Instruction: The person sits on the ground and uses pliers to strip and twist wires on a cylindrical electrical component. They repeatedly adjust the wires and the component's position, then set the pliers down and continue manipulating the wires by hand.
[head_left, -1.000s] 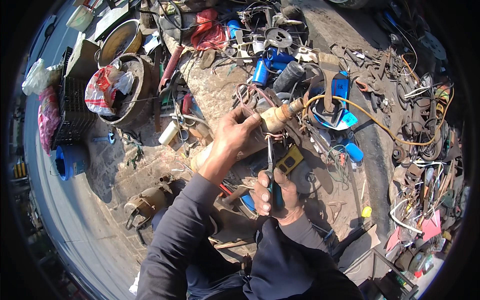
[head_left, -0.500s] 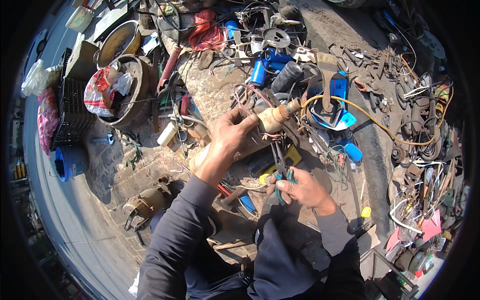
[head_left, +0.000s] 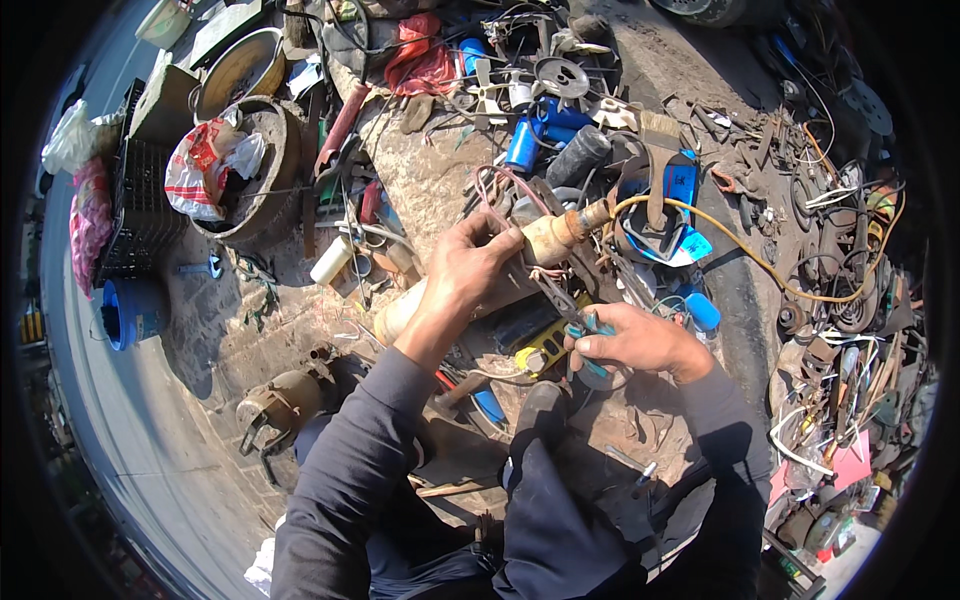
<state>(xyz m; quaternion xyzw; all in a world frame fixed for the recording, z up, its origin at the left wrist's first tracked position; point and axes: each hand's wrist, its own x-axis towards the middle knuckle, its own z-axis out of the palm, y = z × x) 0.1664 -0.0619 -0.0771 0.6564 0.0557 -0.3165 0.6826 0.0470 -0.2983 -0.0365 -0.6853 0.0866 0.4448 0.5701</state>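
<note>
A long cream cylinder (head_left: pixel 400 312), like a submersible pump, lies slanted before me, its narrower far end (head_left: pixel 550 240) rusty at the tip. My left hand (head_left: pixel 468 258) is closed at this end, thumb and fingers against it. A thin pinkish wire (head_left: pixel 487 183) loops up beside those fingers, and more wire wraps the neck. In my right hand (head_left: pixel 640 338) are pliers (head_left: pixel 557 297) with teal handles. Their jaws reach up to the wire under the neck; whether they grip it I cannot tell.
Beyond my hands lie blue cylinders (head_left: pixel 522 145), a paint brush (head_left: pixel 659 165) and a red bag (head_left: pixel 420 55). A yellow hose (head_left: pixel 765 258) curves right toward heaped scrap. At left stand a round tub (head_left: pixel 275 205) and a blue bucket (head_left: pixel 150 312). A hammer (head_left: pixel 465 387) lies near my knee.
My right hand has moved up and to the right with the pliers, which now tilt more toward the left. My left hand stays at the cylinder's end.
</note>
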